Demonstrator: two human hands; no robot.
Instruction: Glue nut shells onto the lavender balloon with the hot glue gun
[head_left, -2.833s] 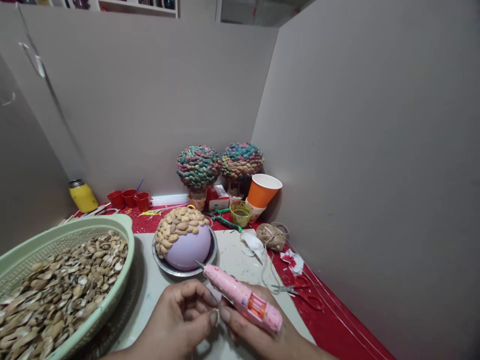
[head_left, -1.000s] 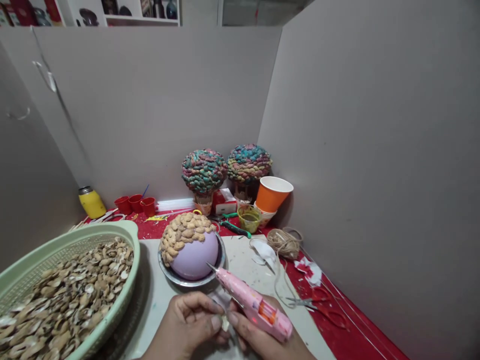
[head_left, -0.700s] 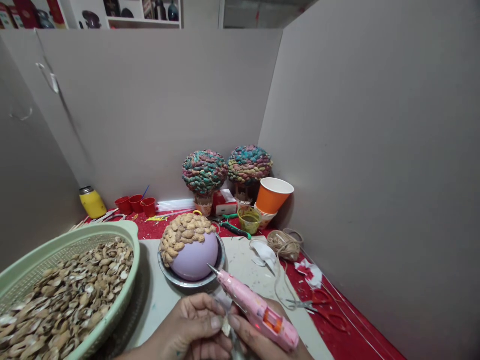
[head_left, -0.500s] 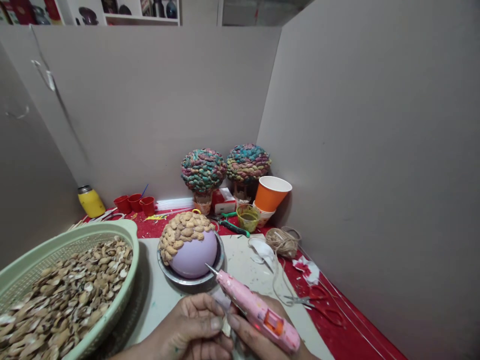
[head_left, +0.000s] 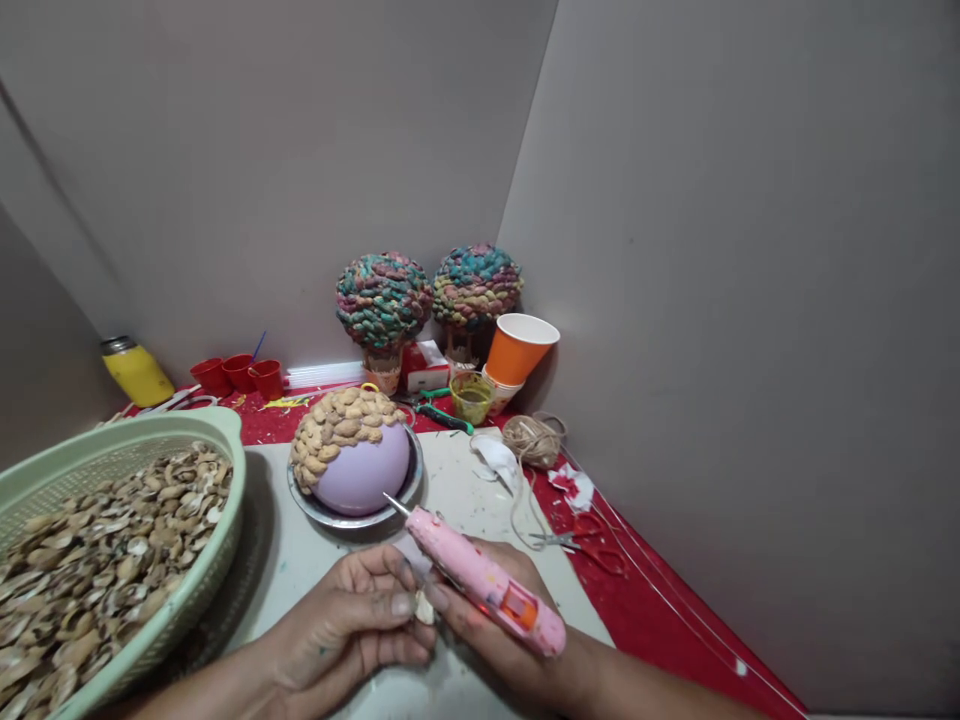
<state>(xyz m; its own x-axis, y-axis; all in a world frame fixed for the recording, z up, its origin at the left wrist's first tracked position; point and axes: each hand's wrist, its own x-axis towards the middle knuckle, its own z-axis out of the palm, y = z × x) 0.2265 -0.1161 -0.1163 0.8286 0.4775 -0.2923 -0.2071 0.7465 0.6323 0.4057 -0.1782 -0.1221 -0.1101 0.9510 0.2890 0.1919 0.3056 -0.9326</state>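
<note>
My left hand (head_left: 367, 610) pinches a small peanut shell (head_left: 424, 606) between thumb and fingers, close above the board. Beside it, my right hand (head_left: 502, 600) is wrapped round a pink hot glue gun (head_left: 480, 575) with an orange part on its side. Its thumb tip reaches the shell's edge. The gun's metal nozzle points up and left, in front of a lilac ball (head_left: 364, 472); whether they touch I cannot tell. Peanut shells (head_left: 341, 425) cover the ball's top and left side. The ball rests in a round metal dish (head_left: 417, 478).
A green basket (head_left: 234, 470) of peanut shells stands at left. Behind are red cups (head_left: 238, 372), a yellow bottle (head_left: 139, 372), two coloured shell-covered balls (head_left: 384, 300) in pots, an orange paper cup (head_left: 517, 348) and green-handled pliers (head_left: 444, 417). Twine (head_left: 532, 440) and red scissors (head_left: 596, 545) lie right.
The view has tilted down and shifted, so everything sits higher and farther left. Both hands keep their holds on the shell and the glue gun; the ball stays in its dish.
</note>
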